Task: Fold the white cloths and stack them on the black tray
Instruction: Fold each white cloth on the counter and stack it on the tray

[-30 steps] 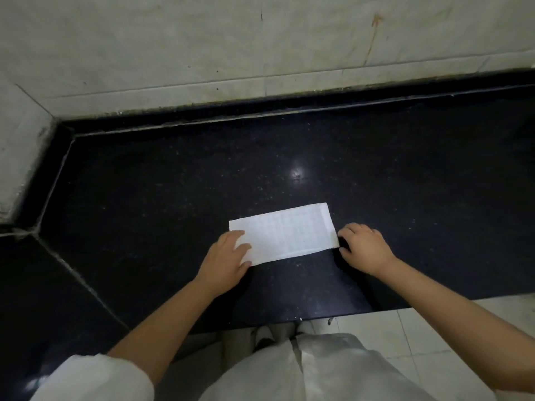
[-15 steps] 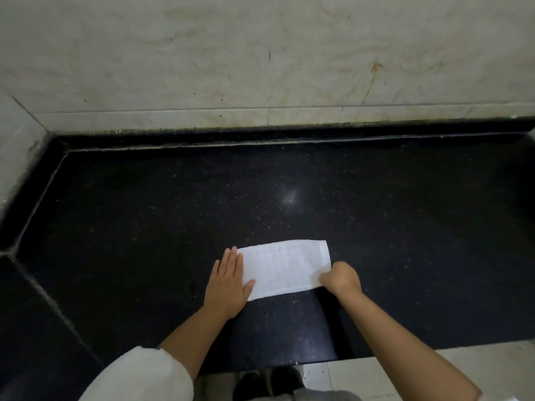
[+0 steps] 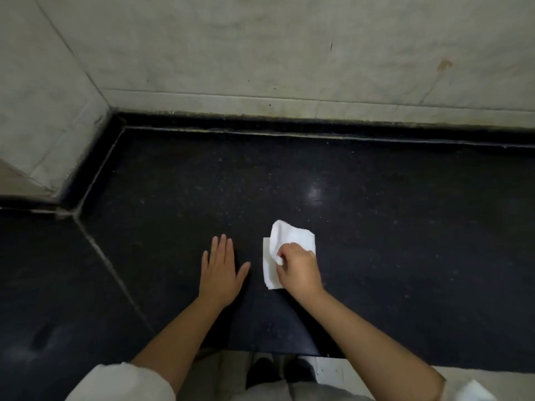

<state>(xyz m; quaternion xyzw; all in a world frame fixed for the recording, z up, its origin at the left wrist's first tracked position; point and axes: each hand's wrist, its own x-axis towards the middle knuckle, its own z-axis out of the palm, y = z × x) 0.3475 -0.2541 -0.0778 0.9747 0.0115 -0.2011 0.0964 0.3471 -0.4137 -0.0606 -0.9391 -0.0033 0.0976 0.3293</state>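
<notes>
The right hand pinches the white cloth near its middle, one flap lifted and curling over (the rest lies flat). Just beside it, the left hand rests flat, fingers spread, on the black speckled countertop below the tiled wall.

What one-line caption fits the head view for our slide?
Right hand pinches a part-folded white cloth on the black counter; left hand lies flat beside it.
</notes>
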